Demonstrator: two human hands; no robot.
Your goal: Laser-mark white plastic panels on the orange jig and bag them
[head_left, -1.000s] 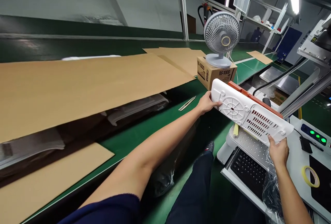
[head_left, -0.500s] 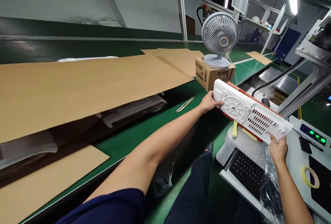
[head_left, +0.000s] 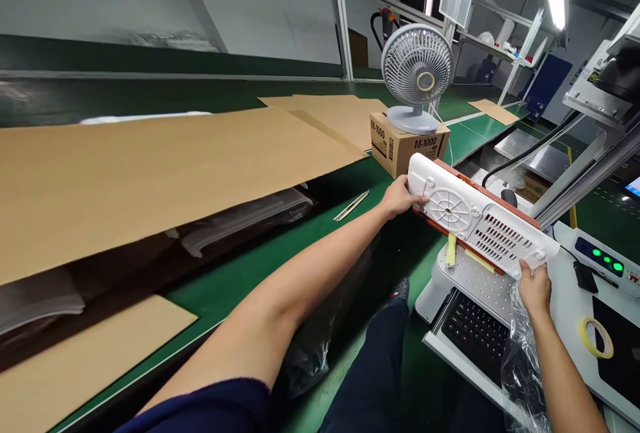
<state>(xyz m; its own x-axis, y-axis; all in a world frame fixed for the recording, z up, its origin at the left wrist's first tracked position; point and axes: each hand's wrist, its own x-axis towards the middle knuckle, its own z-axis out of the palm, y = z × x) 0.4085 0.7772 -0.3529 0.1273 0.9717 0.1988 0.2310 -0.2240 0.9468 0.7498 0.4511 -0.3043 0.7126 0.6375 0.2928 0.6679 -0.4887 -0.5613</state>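
I hold a long white plastic panel (head_left: 480,223) with a round grille and rows of vent slots, orange-red along its far edge. My left hand (head_left: 399,198) grips its left end. My right hand (head_left: 534,288) grips its near right corner. The panel hangs tilted just above a white perforated platform (head_left: 477,281) that carries strips of yellow tape (head_left: 451,250). A clear plastic bag (head_left: 525,346) hangs by my right wrist.
Large cardboard sheets (head_left: 150,166) lie on the green conveyor (head_left: 260,260) at left. A grey desk fan (head_left: 417,76) stands on an M-1000 carton (head_left: 407,143). A black keyboard (head_left: 475,333), a roll of yellow tape (head_left: 596,338) and a panel with green lights (head_left: 603,261) are at right.
The panel has come down slightly toward the perforated platform, showing more of its orange underside. Both hands keep their grip. My view has shifted a little to the right.
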